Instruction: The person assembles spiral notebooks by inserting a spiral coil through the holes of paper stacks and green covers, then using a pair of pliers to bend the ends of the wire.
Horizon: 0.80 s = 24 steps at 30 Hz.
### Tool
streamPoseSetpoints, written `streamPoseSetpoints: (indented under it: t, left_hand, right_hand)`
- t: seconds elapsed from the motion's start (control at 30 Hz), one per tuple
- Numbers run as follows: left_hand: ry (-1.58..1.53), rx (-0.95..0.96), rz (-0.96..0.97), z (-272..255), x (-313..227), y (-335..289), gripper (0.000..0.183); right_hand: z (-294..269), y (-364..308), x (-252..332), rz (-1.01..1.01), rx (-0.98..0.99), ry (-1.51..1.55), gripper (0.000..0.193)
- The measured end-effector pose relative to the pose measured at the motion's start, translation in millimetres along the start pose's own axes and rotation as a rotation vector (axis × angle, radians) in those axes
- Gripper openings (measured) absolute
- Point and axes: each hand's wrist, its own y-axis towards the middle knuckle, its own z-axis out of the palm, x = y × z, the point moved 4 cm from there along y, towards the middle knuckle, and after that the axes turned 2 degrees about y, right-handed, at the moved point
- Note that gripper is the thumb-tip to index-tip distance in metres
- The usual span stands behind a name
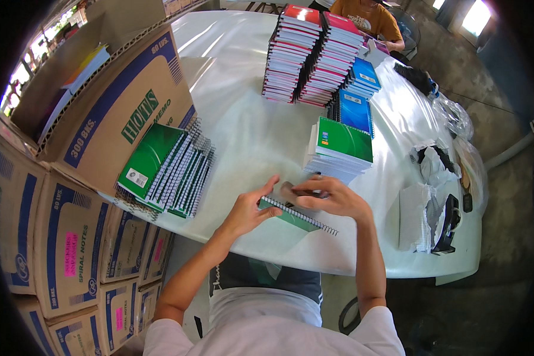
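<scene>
A green spiral notebook is tilted at the front of the table, its wire coil running along the upper edge and sticking out past the right end. My left hand grips its left end, thumb over the coil side. Above the coil, my right hand has its fingers closed around a small dark brownish object, blurred and partly hidden, so its kind is unclear. To the left leans a pile of green coiled notebooks. Beyond my right hand stands a stack of green-covered notebooks, without visible coils.
Tall stacks of red-covered books and blue notebooks stand behind. A large open carton flanks the left, above more stacked cartons. At right lie a torn white package and a black device. Another person sits opposite.
</scene>
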Motion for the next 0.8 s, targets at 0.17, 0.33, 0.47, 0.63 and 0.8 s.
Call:
streamPoseSetpoints:
  t: [0.17,0.33,0.47,0.63,0.8]
  left_hand:
    - [-0.267,0.155,-0.089,-9.2,1.9,2.8,0.054]
    - [0.043,-0.15,0.166,-43.6,-21.9,-17.5,0.056]
    - [0.599,-0.165,0.216,-28.9,-9.8,-30.2,0.06]
    - [0.828,-0.241,0.198,-11.1,-13.5,-34.0,0.061]
    - [0.866,-0.34,0.215,-5.2,-24.4,-34.1,0.066]
  right_hand:
    - [-41.1,-92.2,-20.9,0.376,-0.201,-0.558,0.042]
    - [-12.2,-86.4,-41.9,0.114,-0.442,-0.626,0.038]
    - [29.6,-30.6,-38.4,-0.196,-0.351,-0.536,0.043]
    - [60.5,-39.7,-21.8,-0.105,-0.431,-0.552,0.045]
    - [85.4,-47.3,38.9,-0.235,-0.504,-0.501,0.043]
